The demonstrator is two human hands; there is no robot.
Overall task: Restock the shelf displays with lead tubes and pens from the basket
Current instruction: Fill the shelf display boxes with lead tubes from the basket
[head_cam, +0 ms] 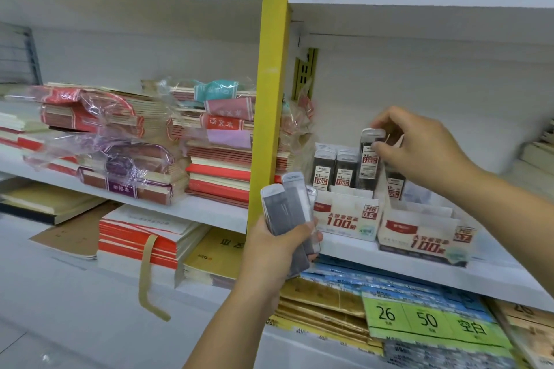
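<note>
My left hand (274, 252) grips a bunch of several dark lead tubes (289, 207) with clear caps, held upright in front of the yellow shelf post. My right hand (419, 147) pinches one lead tube (369, 159) by its top, standing it in the white HB 0.5 display box (347, 219) on the middle shelf. Two more tubes (332, 171) stand in that box to the left. A second white display box (425, 237), marked 0.7, sits to the right with a tube (395, 186) at its back. The basket is out of view.
A yellow post (269, 93) divides the shelving. Wrapped stacks of red exercise books (126, 141) fill the left shelves. Below the display boxes lie blue and gold paper packs and a green label sheet (425, 320). The white shelf edge (419, 272) runs under the boxes.
</note>
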